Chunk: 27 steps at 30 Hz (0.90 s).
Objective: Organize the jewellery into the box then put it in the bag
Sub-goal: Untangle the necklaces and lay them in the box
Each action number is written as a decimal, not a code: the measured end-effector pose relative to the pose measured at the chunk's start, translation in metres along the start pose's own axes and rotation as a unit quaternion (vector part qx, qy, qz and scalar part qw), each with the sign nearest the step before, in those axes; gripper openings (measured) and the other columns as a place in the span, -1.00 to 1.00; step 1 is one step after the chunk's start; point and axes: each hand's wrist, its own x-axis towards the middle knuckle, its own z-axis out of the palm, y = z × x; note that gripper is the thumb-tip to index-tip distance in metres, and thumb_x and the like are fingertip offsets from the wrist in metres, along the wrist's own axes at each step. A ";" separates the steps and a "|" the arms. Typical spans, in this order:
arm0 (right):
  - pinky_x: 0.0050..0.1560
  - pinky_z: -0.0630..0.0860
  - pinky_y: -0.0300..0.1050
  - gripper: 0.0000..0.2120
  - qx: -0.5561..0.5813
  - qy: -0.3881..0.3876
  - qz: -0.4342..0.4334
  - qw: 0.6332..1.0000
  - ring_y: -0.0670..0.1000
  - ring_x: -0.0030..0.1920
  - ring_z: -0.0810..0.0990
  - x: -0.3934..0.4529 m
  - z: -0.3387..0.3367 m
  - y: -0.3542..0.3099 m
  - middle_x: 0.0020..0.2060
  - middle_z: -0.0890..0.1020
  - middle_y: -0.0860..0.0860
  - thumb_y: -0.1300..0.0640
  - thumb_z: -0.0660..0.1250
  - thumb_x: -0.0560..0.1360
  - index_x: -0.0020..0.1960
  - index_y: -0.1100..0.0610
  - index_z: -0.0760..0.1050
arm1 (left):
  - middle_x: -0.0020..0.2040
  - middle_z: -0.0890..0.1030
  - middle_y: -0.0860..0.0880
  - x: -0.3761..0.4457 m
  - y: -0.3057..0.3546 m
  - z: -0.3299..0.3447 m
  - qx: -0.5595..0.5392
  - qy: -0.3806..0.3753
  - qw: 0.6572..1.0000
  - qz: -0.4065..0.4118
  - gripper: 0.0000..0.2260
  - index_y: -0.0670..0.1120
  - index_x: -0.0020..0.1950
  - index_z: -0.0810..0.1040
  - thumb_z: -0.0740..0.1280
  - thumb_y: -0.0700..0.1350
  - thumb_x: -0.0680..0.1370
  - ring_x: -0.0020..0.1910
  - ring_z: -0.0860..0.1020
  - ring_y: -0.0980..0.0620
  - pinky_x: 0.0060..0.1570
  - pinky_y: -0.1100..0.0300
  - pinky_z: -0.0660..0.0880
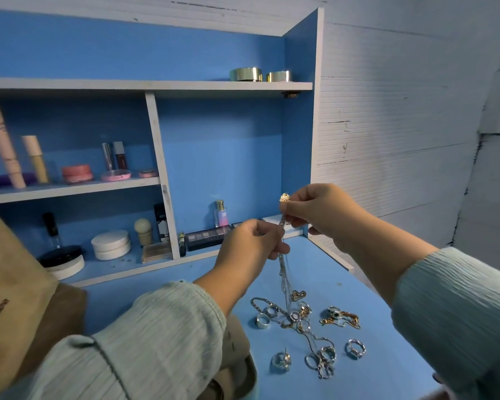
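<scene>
Both hands are raised over the blue table (344, 272), each pinching a bundle of thin chains (282, 264). The right hand (321, 209) is higher and to the right, fingers curled, gripping the top of the chains, where a small gold charm (284, 197) sticks up above the fingertips. The left hand (250, 243) is just below and to the left, its thumb and fingers closed round the same chains lower down. From there the chains hang straight down to the pile of jewellery (306, 321) on the table: rings (355, 348), tangled silver chains and a few gold pieces, spread near the middle and right.

At the near edge, under the left sleeve (145, 339), the rim of a beige box (250, 370) shows; what is inside it cannot be made out. A brown paper bag (9, 284) stands at the far left.

Behind the table, blue shelves (156, 85) hold cosmetics: tubes, pink compacts, white jars, a perfume bottle (221, 213) and a dark palette (207, 236). Two gold tins (246, 74) sit on the top shelf.
</scene>
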 end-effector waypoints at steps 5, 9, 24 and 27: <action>-0.31 0.47 -0.24 -0.84 0.044 -0.008 0.014 0.999 -0.10 -0.33 0.59 -0.001 -0.002 0.002 -0.31 0.64 -0.01 0.06 0.36 0.49 -0.18 0.14 0.52 | -0.34 0.64 0.18 -0.001 0.006 -0.004 0.143 0.001 0.989 0.043 -0.91 0.03 -0.11 0.46 0.20 -0.01 0.55 -0.25 0.55 0.15 -0.27 0.22 0.44; -0.30 0.52 -0.24 -0.81 0.112 -0.009 0.040 0.993 -0.09 -0.34 0.61 0.000 -0.006 0.000 -0.32 0.64 -0.01 0.02 0.31 0.52 -0.18 0.12 0.48 | -0.33 0.57 0.15 -0.001 0.001 -0.004 0.228 -0.025 0.973 0.025 -0.84 0.06 -0.19 0.46 0.14 0.01 0.52 -0.28 0.48 0.03 -0.30 0.17 0.38; -0.32 0.54 -0.15 -0.80 0.279 0.060 0.107 0.952 -0.01 -0.36 0.54 0.001 -0.016 0.008 -0.38 0.47 0.06 0.08 0.09 0.63 -0.10 0.15 0.34 | -0.28 0.54 0.04 -0.006 -0.019 -0.022 0.074 -0.055 0.995 -0.037 -0.89 -0.02 -0.12 0.47 0.21 -0.07 0.58 -0.21 0.49 0.05 0.08 0.03 0.47; -0.38 0.53 -0.14 -0.83 0.318 0.077 0.125 0.937 -0.03 -0.42 0.43 0.005 -0.021 0.010 -0.38 0.42 0.06 0.09 0.12 0.63 -0.09 0.14 0.35 | -0.28 0.48 0.00 -0.003 -0.028 -0.026 0.104 -0.049 0.992 -0.054 -0.89 -0.01 -0.12 0.45 0.22 -0.03 0.58 -0.27 0.44 0.03 -0.06 0.05 0.45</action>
